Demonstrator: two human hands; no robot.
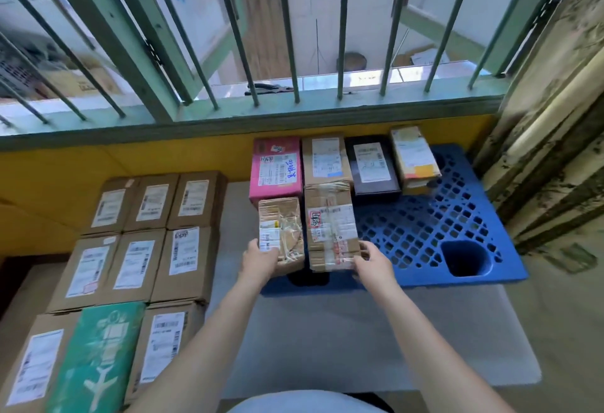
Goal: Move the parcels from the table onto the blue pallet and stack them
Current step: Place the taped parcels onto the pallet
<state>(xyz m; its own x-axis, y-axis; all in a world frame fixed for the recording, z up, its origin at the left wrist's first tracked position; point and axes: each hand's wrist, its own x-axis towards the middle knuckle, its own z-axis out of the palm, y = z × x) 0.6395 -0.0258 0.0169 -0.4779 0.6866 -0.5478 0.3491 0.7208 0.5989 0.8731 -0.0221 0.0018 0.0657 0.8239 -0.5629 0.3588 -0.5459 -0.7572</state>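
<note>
While both my hands rest on the near ends of two taped parcels at frame centre, I judge I'm setting them down: left hand (260,259) cupped on the smaller parcel (281,232), right hand (371,262) gripping the longer parcel (330,229), both on the blue pallet (425,232). Next I'd let go and reach lower left for the table's parcels (137,249).

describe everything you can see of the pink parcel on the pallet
The pink parcel is a cardboard-looking box lying flat at the back left of the blue pallet, next to the yellow wall. Its top carries a white shipping label with barcodes, blue handwriting and a red stamp. A brown parcel sits against its right side, and a taped one against its front.
</note>
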